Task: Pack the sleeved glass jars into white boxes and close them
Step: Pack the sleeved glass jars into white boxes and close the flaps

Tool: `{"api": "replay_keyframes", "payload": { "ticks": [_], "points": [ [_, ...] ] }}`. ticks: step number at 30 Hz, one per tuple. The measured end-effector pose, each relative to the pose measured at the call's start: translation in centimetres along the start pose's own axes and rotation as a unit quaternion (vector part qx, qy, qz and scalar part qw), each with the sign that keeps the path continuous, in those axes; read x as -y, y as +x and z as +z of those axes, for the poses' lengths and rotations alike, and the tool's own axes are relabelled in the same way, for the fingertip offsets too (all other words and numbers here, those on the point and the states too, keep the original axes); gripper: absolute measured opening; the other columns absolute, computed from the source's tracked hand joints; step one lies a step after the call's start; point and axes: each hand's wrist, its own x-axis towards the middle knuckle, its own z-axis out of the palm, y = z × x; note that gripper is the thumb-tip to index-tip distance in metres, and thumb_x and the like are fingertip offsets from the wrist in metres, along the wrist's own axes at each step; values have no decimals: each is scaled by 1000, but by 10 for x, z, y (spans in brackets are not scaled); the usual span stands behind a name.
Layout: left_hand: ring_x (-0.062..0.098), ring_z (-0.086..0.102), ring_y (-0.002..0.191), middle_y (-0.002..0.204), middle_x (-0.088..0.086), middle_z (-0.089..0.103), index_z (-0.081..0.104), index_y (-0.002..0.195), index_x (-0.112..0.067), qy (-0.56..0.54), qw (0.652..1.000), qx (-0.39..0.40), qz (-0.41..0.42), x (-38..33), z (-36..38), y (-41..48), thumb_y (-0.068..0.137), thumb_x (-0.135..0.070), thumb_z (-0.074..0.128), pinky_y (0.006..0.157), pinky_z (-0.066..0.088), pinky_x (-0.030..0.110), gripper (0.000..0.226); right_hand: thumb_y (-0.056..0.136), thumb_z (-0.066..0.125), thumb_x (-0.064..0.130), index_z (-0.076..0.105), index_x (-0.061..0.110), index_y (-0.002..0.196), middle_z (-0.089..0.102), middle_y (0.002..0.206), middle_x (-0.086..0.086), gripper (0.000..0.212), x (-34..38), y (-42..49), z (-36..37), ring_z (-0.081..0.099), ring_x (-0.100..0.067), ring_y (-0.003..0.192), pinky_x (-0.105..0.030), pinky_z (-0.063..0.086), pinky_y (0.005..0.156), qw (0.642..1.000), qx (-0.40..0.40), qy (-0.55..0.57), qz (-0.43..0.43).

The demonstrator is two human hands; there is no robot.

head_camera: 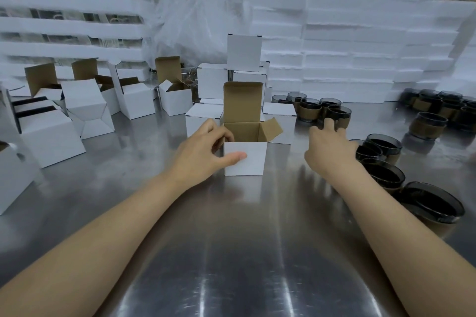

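Nearest, the steel table [231, 252] reflects both forearms. Just beyond, the left hand [203, 152] steadies an open white box [245, 159], thumb on its near face and curled fingers on its left edge; the box stands upright, lid flap raised, brown inside, apparently empty. To the right, the right hand [328, 147] reaches toward a cluster of sleeved glass jars [332, 110], fingertips at one jar's rim; whether it has taken hold cannot be told (the palm hides the contact). More jars [386, 175] trail along the near right side.

The jars are smoked dark glass, squat and wide-mouthed, each banded by a brown card sleeve. They are probably heavy for their size, rigid, breakable and slick on bare glass, so the sleeve is the better place to hold. The box is light, thin card, likely to slide or dent unless braced.

Farther off stand closed boxes [243, 53], unfolded boxes [85, 108] at left, and foam slabs [360, 41].
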Motion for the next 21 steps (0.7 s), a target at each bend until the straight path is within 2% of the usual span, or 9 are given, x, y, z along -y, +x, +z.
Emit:
{"api": "replay_keyframes", "payload": {
  "ticks": [2, 5, 8, 10, 13, 16, 18, 20, 21],
  "points": [
    [3, 47, 79, 87, -10, 44, 59, 96, -33, 5, 1000, 4, 2, 0, 0, 0, 74, -68, 61, 68, 49, 34, 41, 86, 51, 1, 46, 6, 125, 23, 143, -15, 39, 2, 0, 3, 33, -38, 124, -47, 43, 90, 999, -28, 18, -41],
    [0, 47, 79, 86, -12, 44, 59, 99, -33, 26, 1000, -5, 16, 0, -1, 0, 75, -68, 60, 64, 44, 27, 42, 82, 48, -11, 42, 8, 135, 8, 156, -12, 57, 5, 2, 6, 22, -35, 135, -44, 47, 88, 985, -59, 120, -110],
    [2, 50, 77, 83, -13, 46, 62, 106, -34, 83, 996, -19, 29, -2, -4, 0, 71, -77, 49, 63, 42, 23, 58, 80, 43, -16, 39, 13, 142, 8, 159, -6, 69, 9, 6, 11, 15, -29, 143, -44, 38, 106, 956, -68, 220, -180],
    [5, 50, 74, 81, -12, 49, 64, 108, -34, 126, 991, -25, 31, -4, -8, 0, 69, -81, 42, 63, 43, 24, 65, 80, 48, -13, 39, 13, 143, 16, 157, -8, 69, 11, 10, 16, 17, -27, 144, -36, 29, 112, 934, -77, 287, -196],
    [6, 51, 71, 77, -13, 52, 68, 104, -30, 159, 986, -44, 39, -6, -12, 0, 71, -81, 37, 61, 44, 27, 68, 76, 66, 1, 32, 12, 146, 21, 149, -13, 78, 9, 17, 24, 21, -32, 137, -34, 26, 111, 932, -102, 323, -133],
    [8, 48, 65, 70, -13, 46, 73, 100, -24, 164, 980, -98, 60, -9, -12, -2, 77, -73, 39, 55, 33, 22, 64, 73, 75, 11, 20, 12, 149, 24, 144, -14, 94, 5, 23, 31, 32, -34, 128, -35, 34, 103, 944, -34, 325, -52],
    [10, 48, 63, 70, -11, 44, 74, 100, -20, 170, 974, -128, 77, -12, -12, -2, 79, -67, 43, 55, 31, 22, 60, 72, 78, 11, 21, 8, 147, 38, 139, -14, 95, 3, 26, 33, 42, -31, 124, -32, 38, 96, 921, -1, 388, -35],
    [13, 50, 62, 71, -6, 47, 76, 96, -18, 179, 968, -146, 102, -13, -11, -1, 81, -62, 48, 55, 32, 22, 54, 70, 81, 13, 28, 6, 141, 51, 128, -10, 90, 1, 27, 33, 51, -26, 115, -27, 43, 87, 902, -16, 430, -19],
    [15, 51, 62, 72, -3, 49, 76, 94, -17, 182, 964, -154, 115, -13, -10, -1, 81, -59, 51, 56, 33, 22, 51, 69, 82, 17, 34, 7, 136, 55, 118, -4, 83, 1, 27, 31, 55, -20, 105, -20, 43, 79, 892, -31, 450, -9]
  ]
}}
